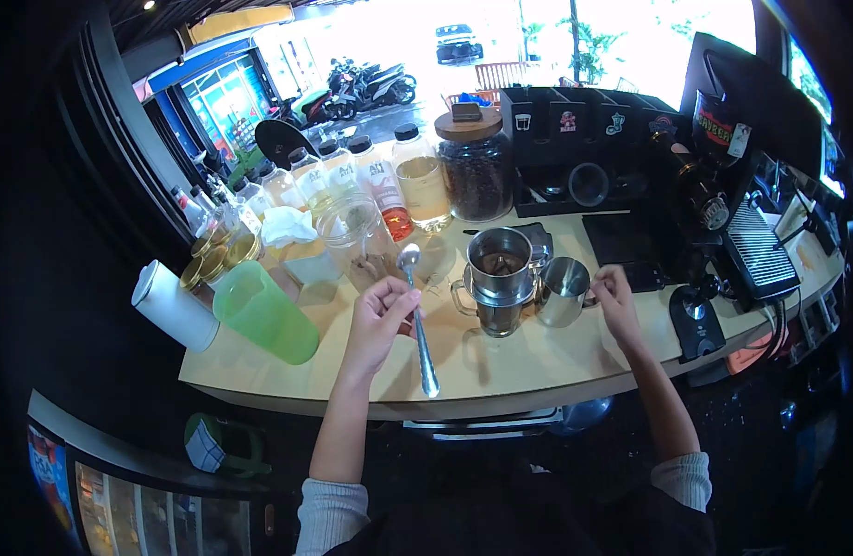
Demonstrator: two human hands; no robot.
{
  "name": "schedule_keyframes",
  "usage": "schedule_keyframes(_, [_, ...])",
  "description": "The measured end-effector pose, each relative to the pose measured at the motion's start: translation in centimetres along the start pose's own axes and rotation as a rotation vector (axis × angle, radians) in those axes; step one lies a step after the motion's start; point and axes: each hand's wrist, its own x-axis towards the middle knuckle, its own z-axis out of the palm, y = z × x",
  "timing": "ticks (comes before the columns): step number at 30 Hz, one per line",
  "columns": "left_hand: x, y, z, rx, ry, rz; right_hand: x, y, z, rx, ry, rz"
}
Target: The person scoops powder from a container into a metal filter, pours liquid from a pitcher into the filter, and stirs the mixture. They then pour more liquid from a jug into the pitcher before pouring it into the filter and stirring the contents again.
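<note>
My left hand is closed around a long metal spoon, its bowl pointing up and its handle end hanging over the counter's front edge. At the right, my right hand has its fingers curled at the handle of a steel milk pitcher, which stands on the counter. Between the hands, a metal drip coffee filter sits on top of a glass mug; dark coffee shows inside the filter. Behind the spoon is a clear plastic jar.
On the wooden counter, a green pitcher and a white tumbler stand at the left. Several bottles and a coffee bean jar line the back. A coffee grinder and a black tamper stand are at the right.
</note>
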Motion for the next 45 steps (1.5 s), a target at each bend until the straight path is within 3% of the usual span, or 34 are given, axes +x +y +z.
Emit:
schedule_keyframes(1, [-0.1,1.0,0.8,-0.031,0.004,0.04,-0.3,-1.5,0.2,-0.295,0.103,-0.142])
schedule_keyframes(3, [0.2,2.6,2.3,-0.061,0.024,0.088,-2.0,-8.9,1.6,-0.508,0.012,-0.505])
schedule_keyframes(5, [0.7,3.6,3.9,-0.088,-0.011,0.099,-3.9,-13.7,3.6,-0.373,-0.301,-0.661])
schedule_keyframes(7, [1.7,3.9,5.6,-0.106,-0.066,0.118,-5.7,-15.8,5.8,-0.444,-0.513,-0.891])
schedule_keyframes(8, [2.1,4.0,6.5,-0.107,-0.075,0.116,-6.1,-16.7,6.5,-0.45,-0.505,-0.888])
schedule_keyframes(10, [2.6,4.5,7.9,-0.105,-0.16,0.118,-6.0,-18.0,7.5,-0.738,-0.57,-1.191])
schedule_keyframes(12, [2.5,5.0,8.7,-0.087,-0.184,0.1,-5.4,-17.8,7.8,-0.777,-0.519,-1.222])
schedule_keyframes(14, [2.7,4.9,9.0,-0.062,-0.21,0.173,-4.6,-17.6,7.7,-0.88,-0.424,-1.397])
schedule_keyframes(16, [3.0,4.5,8.3,-0.063,-0.246,0.159,-4.1,-18.0,6.9,-0.86,-0.403,-1.414])
schedule_keyframes(18, [3.0,3.4,7.6,-0.128,-0.197,0.27,-3.7,-18.2,5.8,-0.593,-0.35,-1.285])
schedule_keyframes(20, [4.2,1.3,6.0,-0.045,-0.155,0.34,-3.7,-18.6,4.9,-0.534,-0.315,-1.239])
schedule_keyframes(22, [5.4,-0.8,5.1,0.269,0.072,0.533,-4.2,-18.9,4.7,-0.397,-0.273,-0.957])
schedule_keyframes(23, [5.3,-0.4,5.0,0.372,0.052,0.408,-4.0,-19.0,4.8,-0.406,-0.29,-0.915])
schedule_keyframes(26, [6.1,-1.3,5.5,0.536,-0.098,0.369,-3.2,-17.9,6.0,-0.546,-0.283,-0.884])
schedule_keyframes(30, [5.9,0.0,7.0,0.502,-0.173,0.278,-2.3,-16.2,7.5,-0.709,-0.306,-0.899])
schedule_keyframes(34, [6.9,-1.3,6.6,0.609,-0.138,0.423,-2.3,-16.0,8.6,-0.636,-0.379,-0.886])
schedule_keyframes(40, [6.7,-0.7,6.7,0.659,-0.133,0.448,-1.8,-16.8,8.3,-0.755,-0.385,-0.976])
schedule_keyframes(42, [7.0,-1.4,6.3,0.667,-0.139,0.438,-1.9,-16.5,8.7,-0.739,-0.536,-1.02])
schedule_keyframes(45, [7.1,-1.6,6.2,0.661,-0.11,0.47,-2.0,-17.5,8.6,-0.726,-0.541,-0.979])
